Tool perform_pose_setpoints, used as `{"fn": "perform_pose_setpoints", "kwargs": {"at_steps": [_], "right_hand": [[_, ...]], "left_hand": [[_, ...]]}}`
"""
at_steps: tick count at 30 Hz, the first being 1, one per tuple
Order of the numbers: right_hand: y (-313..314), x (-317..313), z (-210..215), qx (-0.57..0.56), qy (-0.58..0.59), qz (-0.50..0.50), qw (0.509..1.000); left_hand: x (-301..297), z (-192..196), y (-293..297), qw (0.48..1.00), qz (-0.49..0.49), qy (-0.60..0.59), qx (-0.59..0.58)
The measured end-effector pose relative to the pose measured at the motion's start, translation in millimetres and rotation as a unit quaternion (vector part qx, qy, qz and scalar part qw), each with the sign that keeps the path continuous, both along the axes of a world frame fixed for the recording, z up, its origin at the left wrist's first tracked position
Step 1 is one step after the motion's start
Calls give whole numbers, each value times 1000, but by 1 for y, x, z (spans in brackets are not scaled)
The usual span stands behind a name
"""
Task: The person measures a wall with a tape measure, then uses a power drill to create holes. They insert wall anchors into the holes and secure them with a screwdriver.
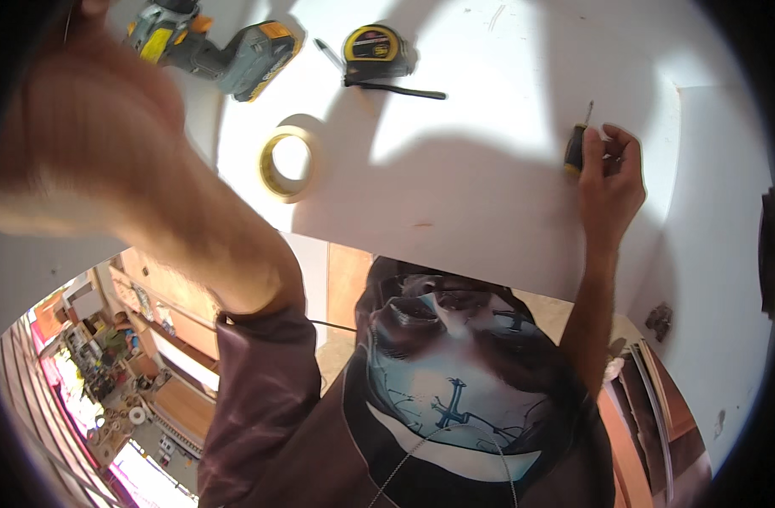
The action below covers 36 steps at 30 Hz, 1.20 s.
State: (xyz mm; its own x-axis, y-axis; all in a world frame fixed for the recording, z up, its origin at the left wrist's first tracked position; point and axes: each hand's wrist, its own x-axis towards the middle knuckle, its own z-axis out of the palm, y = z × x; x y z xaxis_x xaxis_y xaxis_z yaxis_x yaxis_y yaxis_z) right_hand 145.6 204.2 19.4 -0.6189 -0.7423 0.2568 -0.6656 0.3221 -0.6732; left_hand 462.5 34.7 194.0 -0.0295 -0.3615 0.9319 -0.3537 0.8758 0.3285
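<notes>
On a white panel point(455, 169), a small screwdriver point(575, 152) with a black and yellow handle points its tip away from me. My right hand point(612, 169) is beside it. The thumb lies along the handle's right edge, and the curled fingers are spread apart from the thumb without wrapping the handle. My left hand point(99, 110) is raised at the upper left, close to the camera and smeared by motion. Its fingers and anything in them cannot be made out.
A roll of yellowish tape point(287, 163) stands left of centre. Beyond it are a yellow-black tape measure point(376, 52) and a thin black pen-like tool point(400, 90). A cordless power tool point(210, 52) lies far left. A white side wall point(718, 212) rises at the right.
</notes>
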Motion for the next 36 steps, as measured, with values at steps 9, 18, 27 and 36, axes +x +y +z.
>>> {"fn": "perform_pose_setpoints", "kwargs": {"at_steps": [9, 18, 27, 36], "right_hand": [[-66, 100, 23, -94, 76, 245, 962], [-118, 104, 36, 76, 161, 334, 926], [32, 97, 54, -13, -129, 244, 961], [144, 94, 53, -185, -583, 87, 786]], "left_hand": [[65, -78, 90, 867, -32, 64, 494], [-21, -117, 67, 753, -148, -72, 637], [-37, -128, 93, 610, -433, -74, 660], [-101, -111, 136, 558, -473, -326, 599]]}}
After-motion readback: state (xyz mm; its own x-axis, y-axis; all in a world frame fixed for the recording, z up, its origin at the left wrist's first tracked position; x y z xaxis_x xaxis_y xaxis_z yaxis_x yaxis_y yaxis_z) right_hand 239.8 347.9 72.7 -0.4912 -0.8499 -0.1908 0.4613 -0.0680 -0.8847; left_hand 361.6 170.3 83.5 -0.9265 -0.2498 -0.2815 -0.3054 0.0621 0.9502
